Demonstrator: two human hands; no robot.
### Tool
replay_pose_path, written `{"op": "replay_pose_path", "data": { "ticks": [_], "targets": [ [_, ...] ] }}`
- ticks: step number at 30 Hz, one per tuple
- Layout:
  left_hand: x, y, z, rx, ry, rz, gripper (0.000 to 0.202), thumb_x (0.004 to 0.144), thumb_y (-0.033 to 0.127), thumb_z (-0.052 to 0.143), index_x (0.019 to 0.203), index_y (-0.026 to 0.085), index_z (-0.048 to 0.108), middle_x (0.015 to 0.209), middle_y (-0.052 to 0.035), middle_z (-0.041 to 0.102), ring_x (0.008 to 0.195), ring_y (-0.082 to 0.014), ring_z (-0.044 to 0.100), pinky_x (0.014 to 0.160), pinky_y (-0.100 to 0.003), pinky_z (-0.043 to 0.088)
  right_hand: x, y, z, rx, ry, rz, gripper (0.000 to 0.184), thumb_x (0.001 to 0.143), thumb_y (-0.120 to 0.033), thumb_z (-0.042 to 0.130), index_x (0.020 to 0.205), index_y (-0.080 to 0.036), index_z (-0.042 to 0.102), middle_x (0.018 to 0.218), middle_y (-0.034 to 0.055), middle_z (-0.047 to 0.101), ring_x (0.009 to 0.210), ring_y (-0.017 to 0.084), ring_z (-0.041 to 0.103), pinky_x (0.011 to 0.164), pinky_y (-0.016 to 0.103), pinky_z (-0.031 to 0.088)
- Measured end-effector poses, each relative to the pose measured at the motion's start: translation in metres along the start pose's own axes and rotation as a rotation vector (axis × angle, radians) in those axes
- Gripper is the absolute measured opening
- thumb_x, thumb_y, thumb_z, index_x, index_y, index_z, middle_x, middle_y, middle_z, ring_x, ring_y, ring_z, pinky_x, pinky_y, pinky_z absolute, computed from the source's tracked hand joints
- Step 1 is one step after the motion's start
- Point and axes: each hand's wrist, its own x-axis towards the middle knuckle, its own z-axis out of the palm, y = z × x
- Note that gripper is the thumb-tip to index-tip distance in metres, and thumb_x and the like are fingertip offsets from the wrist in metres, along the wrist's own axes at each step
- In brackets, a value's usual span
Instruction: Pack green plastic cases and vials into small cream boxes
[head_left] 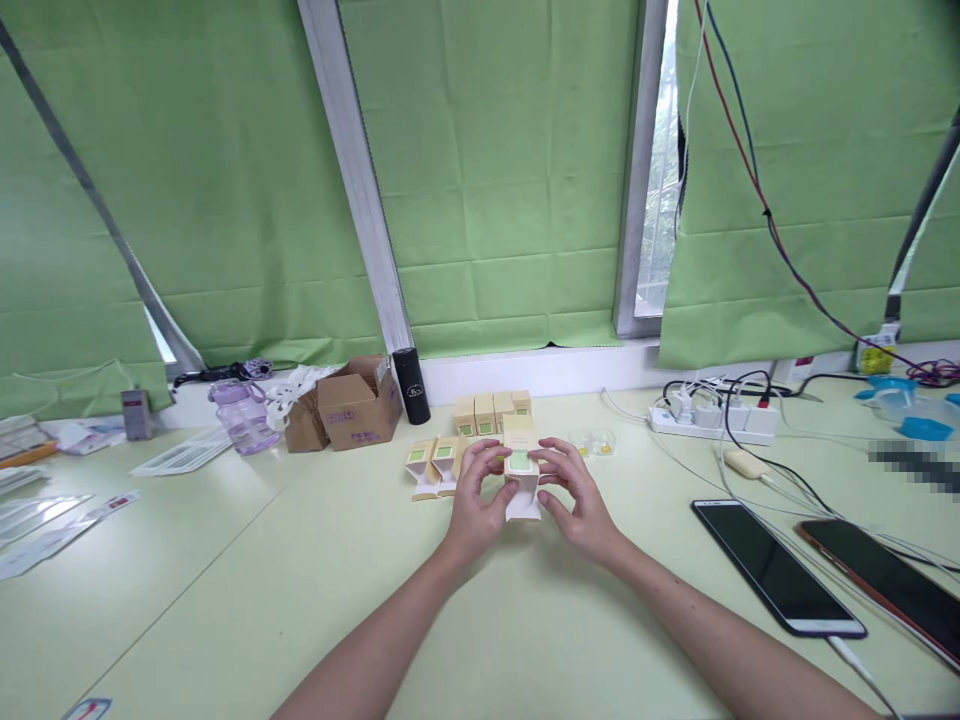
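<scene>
Both my hands hold one small cream carton with a green label [520,455] just above the pale green table [300,560]. My left hand [478,497] grips its left side and my right hand [577,493] its right side, fingers curled round it. The carton's bottom flaps hang open toward me. Two similar cartons [433,462] with open flaps lie just left of my left hand. A row of several closed cartons [491,410] stands behind, near the wall.
A brown cardboard box [358,405], a black cylinder [411,385] and a purple jar [241,415] stand at the back left. Two phones [776,568] lie at the right beside a white power strip [712,418] with cables. Papers lie at the far left.
</scene>
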Motion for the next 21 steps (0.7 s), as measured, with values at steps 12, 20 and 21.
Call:
{"op": "replay_pose_path", "data": {
  "ticks": [12, 20, 21],
  "targets": [
    [-0.0010, -0.0020, 0.0029, 0.011, 0.037, -0.029, 0.025, 0.091, 0.025, 0.071, 0.116, 0.026, 0.068, 0.132, -0.0100, 0.052, 0.126, -0.0272, 0.057, 0.097, -0.040, 0.053, -0.0002, 0.0011, -0.0004, 0.008, -0.003, 0.000, 0.039, 0.099, -0.030, 0.061, 0.137, -0.032, 0.060, 0.148, 0.0126, 0.042, 0.121, 0.028, 0.063, 0.097, 0.047, 0.061],
    [-0.0029, -0.0060, 0.0030, 0.020, 0.032, -0.032, 0.026, 0.092, 0.023, 0.070, 0.117, 0.027, 0.066, 0.133, -0.0088, 0.052, 0.122, -0.0252, 0.058, 0.097, -0.040, 0.052, -0.0003, -0.0001, 0.0001, 0.015, 0.006, 0.014, 0.038, 0.099, -0.030, 0.061, 0.137, -0.032, 0.061, 0.147, 0.0122, 0.042, 0.119, 0.026, 0.063, 0.097, 0.046, 0.061],
    [-0.0032, -0.0063, 0.0032, 0.025, 0.033, -0.033, 0.026, 0.092, 0.023, 0.070, 0.118, 0.027, 0.066, 0.133, -0.0087, 0.052, 0.122, -0.0248, 0.059, 0.097, -0.040, 0.052, -0.0003, 0.0002, 0.0002, 0.012, 0.009, 0.014, 0.037, 0.099, -0.031, 0.061, 0.137, -0.032, 0.061, 0.147, 0.0123, 0.043, 0.118, 0.026, 0.064, 0.097, 0.046, 0.062]
  ]
}}
